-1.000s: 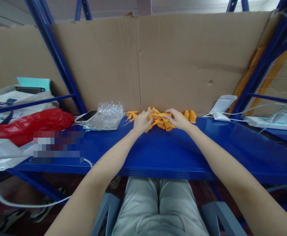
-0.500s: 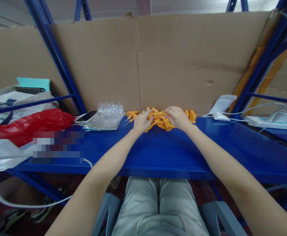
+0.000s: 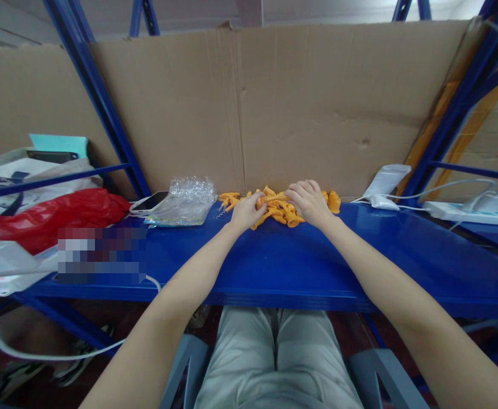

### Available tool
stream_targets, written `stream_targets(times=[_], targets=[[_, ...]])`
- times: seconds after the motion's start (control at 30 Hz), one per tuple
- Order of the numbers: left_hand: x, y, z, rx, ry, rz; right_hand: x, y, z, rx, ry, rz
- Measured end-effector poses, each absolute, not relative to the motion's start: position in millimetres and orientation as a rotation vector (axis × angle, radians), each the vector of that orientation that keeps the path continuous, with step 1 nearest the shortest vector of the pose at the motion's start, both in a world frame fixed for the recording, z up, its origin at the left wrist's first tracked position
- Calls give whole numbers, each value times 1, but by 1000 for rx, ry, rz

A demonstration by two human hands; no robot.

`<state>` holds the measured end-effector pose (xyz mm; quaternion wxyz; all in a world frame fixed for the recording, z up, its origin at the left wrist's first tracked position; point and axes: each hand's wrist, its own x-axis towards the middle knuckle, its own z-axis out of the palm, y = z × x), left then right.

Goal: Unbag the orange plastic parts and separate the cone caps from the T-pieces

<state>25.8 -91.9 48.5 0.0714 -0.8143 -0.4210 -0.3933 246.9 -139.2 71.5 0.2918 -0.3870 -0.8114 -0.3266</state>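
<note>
A heap of small orange plastic parts (image 3: 277, 211) lies at the back of the blue shelf (image 3: 283, 267), against the cardboard wall. My left hand (image 3: 246, 212) rests on the heap's left side, fingers curled round an orange piece. My right hand (image 3: 309, 203) lies over the heap's right side with its fingers bent down onto the parts; what it grips, if anything, is hidden. Two more orange pieces (image 3: 334, 201) stand just right of that hand, and a few (image 3: 228, 199) lie left of the heap.
A crumpled clear plastic bag (image 3: 183, 200) and a phone (image 3: 149, 202) lie left of the heap. Further left are a red bag (image 3: 48, 216) and white bags. On the right sit a white pouch (image 3: 385, 182), cables and a power strip (image 3: 465, 211). Blue rack posts flank the cardboard.
My right hand has slid a little back and up over the heap, fingers curling onto it. My left hand has barely moved.
</note>
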Motion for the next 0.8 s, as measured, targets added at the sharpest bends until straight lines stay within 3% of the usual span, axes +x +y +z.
stream_targets(times=[0.43, 0.8], targets=[[29, -97, 47, -2402, -1255, -1171, 242, -132, 64, -1102, -2235, -673], [30, -101, 49, -2420, -1280, -1172, 243, -135, 66, -1066, -2263, -763]])
